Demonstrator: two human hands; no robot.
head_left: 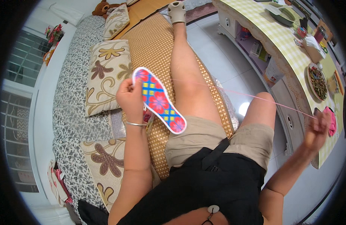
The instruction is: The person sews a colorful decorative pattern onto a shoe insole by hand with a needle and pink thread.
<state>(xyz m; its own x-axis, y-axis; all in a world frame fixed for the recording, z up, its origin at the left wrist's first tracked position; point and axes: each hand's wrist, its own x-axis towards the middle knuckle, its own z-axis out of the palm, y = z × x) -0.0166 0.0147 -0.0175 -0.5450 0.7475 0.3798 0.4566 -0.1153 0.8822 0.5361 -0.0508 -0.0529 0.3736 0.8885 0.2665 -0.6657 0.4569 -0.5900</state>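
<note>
My left hand (pixel 130 93) grips the upper edge of an embroidered insole (pixel 158 99), white-rimmed with red flowers, blue bands and yellow squares. The insole tilts over my left thigh. From near its top a thin pink thread (pixel 251 96) runs taut across both legs to my right hand (pixel 318 125), which is stretched far out to the right beside the table. The fingers of that hand are closed on the thread's end; whether a needle is there is too small to tell. A bright pink cloth (pixel 331 120) lies just behind the right hand.
I sit on a sofa with a woven mat (pixel 150 41); a patterned cushion (pixel 105 82) lies to the left. At right, a table with a checkered cloth (pixel 263 22) carries a plate of small dark pieces (pixel 317 81), a tissue box (pixel 313 48) and a green basin (pixel 282 15).
</note>
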